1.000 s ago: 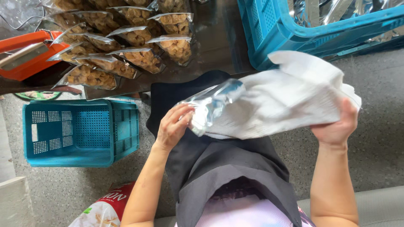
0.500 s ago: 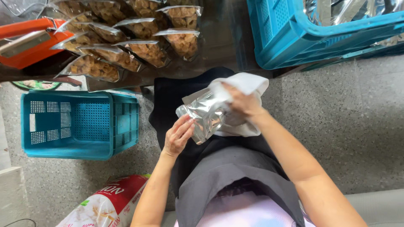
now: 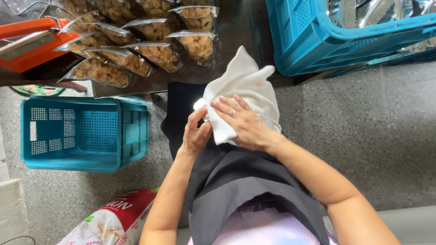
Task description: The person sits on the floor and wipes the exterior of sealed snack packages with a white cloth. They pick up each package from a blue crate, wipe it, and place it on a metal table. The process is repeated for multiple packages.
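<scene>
the right hand [image 3: 243,124] lies flat over a white cloth [image 3: 245,84], fingers spread and pressing down on it, a ring on one finger. the cloth is bunched in the person's lap, over a dark apron [image 3: 236,181], with one corner sticking up toward 12 o'clock. the left hand [image 3: 196,136] sits at 9 o'clock of the right hand, fingers curled narrow and pinching the cloth's left edge; a small bright bit shows at the fingertips, but whether that is a pouch wrapped inside cannot be told.

at 11 o'clock from the hands, a dark table [image 3: 240,27] carries rows of clear sealed bags of snacks [image 3: 154,52], brown pieces showing through, laid overlapping. at the far 10 o'clock corner sits an orange heat sealer [image 3: 32,47] with a pale bar on top.

at 9 o'clock of the hands, well apart, a small teal plastic crate [image 3: 84,134] stands on the speckled grey floor [image 3: 363,131]. at 1 o'clock, a bigger blue crate [image 3: 327,41] holds shiny silver foil bags [image 3: 377,11].

at 7 o'clock, near the left elbow, a red and white printed sack [image 3: 111,222] lies on the floor.
</scene>
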